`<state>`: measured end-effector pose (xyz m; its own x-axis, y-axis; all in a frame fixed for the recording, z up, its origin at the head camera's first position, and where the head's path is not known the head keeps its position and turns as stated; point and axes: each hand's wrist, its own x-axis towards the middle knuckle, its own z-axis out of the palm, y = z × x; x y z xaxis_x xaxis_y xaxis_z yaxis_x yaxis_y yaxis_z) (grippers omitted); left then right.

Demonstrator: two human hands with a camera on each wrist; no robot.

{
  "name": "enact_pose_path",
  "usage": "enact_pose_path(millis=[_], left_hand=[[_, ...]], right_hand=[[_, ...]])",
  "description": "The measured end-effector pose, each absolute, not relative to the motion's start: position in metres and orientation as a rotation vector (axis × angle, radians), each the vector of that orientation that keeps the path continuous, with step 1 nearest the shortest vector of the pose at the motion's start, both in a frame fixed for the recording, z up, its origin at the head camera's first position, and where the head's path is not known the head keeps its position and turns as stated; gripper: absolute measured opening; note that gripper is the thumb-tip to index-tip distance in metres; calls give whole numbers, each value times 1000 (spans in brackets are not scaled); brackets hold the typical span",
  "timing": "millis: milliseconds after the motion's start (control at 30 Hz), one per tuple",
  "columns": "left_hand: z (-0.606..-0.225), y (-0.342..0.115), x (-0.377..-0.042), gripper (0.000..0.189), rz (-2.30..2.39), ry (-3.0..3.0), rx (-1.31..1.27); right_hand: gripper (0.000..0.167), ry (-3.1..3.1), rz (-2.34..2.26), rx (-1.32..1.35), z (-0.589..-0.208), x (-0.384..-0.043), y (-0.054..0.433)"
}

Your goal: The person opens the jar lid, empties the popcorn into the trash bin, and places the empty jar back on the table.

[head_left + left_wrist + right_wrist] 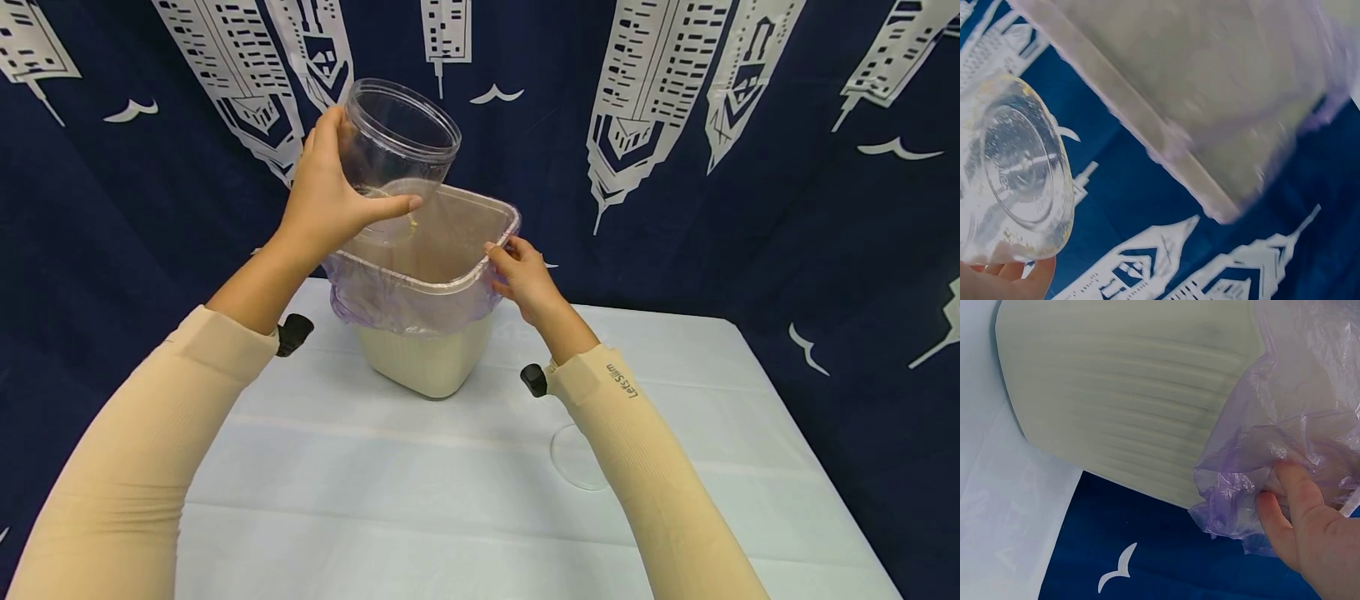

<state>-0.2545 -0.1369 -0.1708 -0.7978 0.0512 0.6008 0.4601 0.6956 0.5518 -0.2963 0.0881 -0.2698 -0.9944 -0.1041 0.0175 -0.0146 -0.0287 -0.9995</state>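
My left hand (326, 187) grips a clear plastic jar (401, 125) by its side, above the left part of a trash can. The jar tilts slightly, its open rim up. In the left wrist view, yellowish crumbs cling around the base of the jar (1022, 162). The cream trash can (427, 358) wears a thin purple bag (420, 312) folded over its rim. With thumb and fingers my right hand (528, 279) holds the can's right rim and bag edge. In the right wrist view, fingers (1300, 494) press against the purple bag (1241, 450).
A clear round lid (577, 458) lies flat on the white-covered table (375, 517), partly behind the right forearm. A dark blue curtain (540, 158) with white building prints hangs behind the table.
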Motion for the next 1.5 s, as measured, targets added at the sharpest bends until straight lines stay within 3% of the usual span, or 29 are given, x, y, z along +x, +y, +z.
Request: enact_pose_path(millis=[300,767,1133,1500], left_hand=[[-179,-125,-220,93,-1330,-2263,-581],[-225,-104,-184,88,-1470,-2157,-937],[-263,-101,-176,97,-1485,-2164,-940],[-320,-93,-179,105,-1486,-2276,-898]], right_hand=[[52,2140,-2212,-119,-269,-295,87],[39,2377,-2108,-198,-273,-296,87],[52,2127,-2270,-181,-272,-297,86],[45,2186,-2219,-142,-271,-296,86]])
